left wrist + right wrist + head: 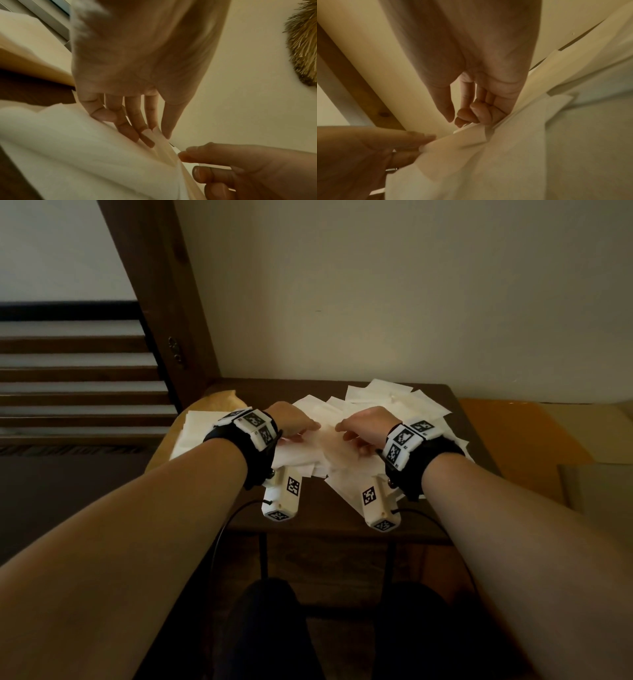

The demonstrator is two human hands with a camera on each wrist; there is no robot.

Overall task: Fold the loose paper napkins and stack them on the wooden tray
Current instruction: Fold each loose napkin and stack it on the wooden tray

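- Far left: wooden tray (219,402) at the counter's (342,508) left edge, folded napkins (195,429) stacked on it; most of its rim hidden.
- Left hand (294,424) pinches the napkin (320,441) in work at its left corner; nearer the tray.
- Right hand (366,424) pinches the right corner; long axis runs left-right.
- Right, far: loose napkins (394,400) piled. Fold line blurred.
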